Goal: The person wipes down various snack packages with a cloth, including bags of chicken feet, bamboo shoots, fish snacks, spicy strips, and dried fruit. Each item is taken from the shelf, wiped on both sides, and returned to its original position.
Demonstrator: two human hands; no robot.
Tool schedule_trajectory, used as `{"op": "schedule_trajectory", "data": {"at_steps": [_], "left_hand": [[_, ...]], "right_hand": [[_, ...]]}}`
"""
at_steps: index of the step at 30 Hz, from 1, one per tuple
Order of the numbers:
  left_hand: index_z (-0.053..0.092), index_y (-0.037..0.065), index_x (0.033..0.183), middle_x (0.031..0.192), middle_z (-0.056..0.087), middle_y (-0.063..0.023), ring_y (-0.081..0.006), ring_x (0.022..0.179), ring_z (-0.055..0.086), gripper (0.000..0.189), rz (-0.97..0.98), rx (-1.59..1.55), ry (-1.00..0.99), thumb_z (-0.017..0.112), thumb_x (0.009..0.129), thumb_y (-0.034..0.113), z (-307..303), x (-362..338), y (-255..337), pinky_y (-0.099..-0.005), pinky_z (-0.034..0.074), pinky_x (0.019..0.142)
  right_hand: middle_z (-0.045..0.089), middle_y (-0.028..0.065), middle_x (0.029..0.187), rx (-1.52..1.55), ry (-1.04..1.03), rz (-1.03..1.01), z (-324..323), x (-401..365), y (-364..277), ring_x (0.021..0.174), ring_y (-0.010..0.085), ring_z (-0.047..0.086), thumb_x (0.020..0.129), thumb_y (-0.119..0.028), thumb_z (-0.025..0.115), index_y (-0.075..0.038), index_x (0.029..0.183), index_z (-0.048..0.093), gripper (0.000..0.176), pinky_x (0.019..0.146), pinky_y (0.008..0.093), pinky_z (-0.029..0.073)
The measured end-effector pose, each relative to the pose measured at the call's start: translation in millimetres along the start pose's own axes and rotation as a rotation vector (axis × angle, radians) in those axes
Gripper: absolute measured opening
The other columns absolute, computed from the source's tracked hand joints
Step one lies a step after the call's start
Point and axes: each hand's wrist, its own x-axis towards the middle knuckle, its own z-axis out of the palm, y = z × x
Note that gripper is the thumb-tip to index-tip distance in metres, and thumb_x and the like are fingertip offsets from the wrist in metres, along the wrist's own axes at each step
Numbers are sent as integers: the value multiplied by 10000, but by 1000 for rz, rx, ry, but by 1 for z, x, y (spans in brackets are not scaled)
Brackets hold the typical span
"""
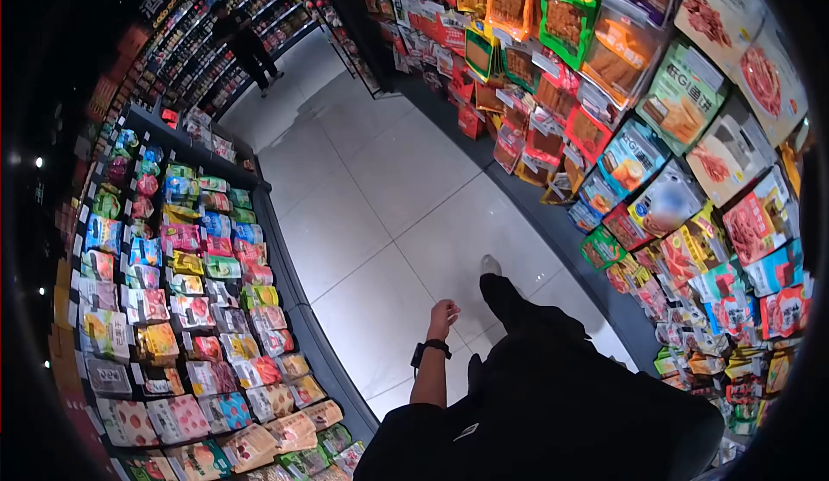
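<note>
My left hand [444,315] hangs over the pale floor tiles at the lower middle, with a dark watch [429,348] on its wrist. Its fingers look curled, and whether anything is in them is too small to make out. It touches no shelf or packet. My right hand does not show; the dark clothing [553,403] fills the lower right. One light shoe [490,264] shows on the tiles ahead of the dark trouser leg.
A low display [298,304] with rows of snack packets runs along the left. Hanging packets [682,97] cover a rack along the right. The tiled aisle [363,179] lies between them. A person in dark clothes [246,45] stands near far bottle shelves.
</note>
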Motion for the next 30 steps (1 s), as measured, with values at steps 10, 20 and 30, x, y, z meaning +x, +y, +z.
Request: {"op": "schedule_trajectory", "data": {"at_steps": [10,20,30], "left_hand": [[654,109,1038,971,654,-34,-181,900,626,221,-215,17,73,594,913,282,-82,47,60,-348,507,785],[631,84,946,961,644,-45,-180,923,635,120,47,210,-36,602,834,52,-139,107,145,-323,504,727],[652,93,918,883,650,-26,-134,793,595,150,-242,307,-102,573,807,31,-171,329,381,-280,477,652]], "right_hand": [[694,64,992,727,-28,-279,-160,157,-394,904,187,687,859,-35,690,-19,1122,640,269,806,343,556],[668,32,968,567,-247,-206,-186,198,-640,882,147,632,893,-245,651,-36,1042,652,257,776,317,504],[649,77,1013,532,176,-380,-149,193,-829,947,154,609,822,-31,626,3,1075,568,261,825,327,496]]}}
